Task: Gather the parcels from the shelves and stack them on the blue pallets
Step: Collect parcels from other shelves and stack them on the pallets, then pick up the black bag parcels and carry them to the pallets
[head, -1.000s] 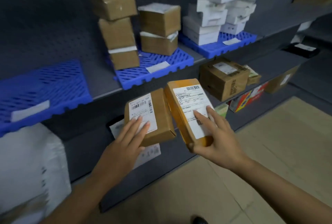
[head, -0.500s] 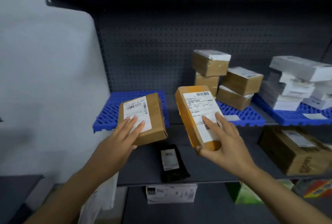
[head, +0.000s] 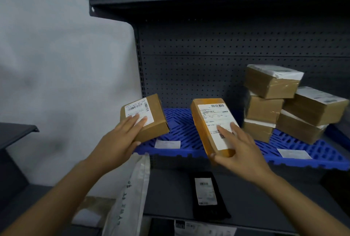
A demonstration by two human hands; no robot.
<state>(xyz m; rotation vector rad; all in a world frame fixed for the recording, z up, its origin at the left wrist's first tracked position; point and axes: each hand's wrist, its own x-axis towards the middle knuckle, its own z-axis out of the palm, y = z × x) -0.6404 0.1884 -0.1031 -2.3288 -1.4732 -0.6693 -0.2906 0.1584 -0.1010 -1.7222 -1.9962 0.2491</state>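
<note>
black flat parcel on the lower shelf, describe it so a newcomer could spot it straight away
Find the grey shelving unit, then the blue pallet on its middle shelf. On the shelf just below the pallet's front edge lies the black flat parcel. It is the only dark, thin packet there, with a small white label on top, unlike the brown boxes above.

two brown labelled parcels (tilted) above blue pallet.

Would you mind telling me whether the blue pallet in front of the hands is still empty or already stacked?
Empty as far as visible: the near blue pallet shows bare grid, and both hands' parcels hang above it.
</note>
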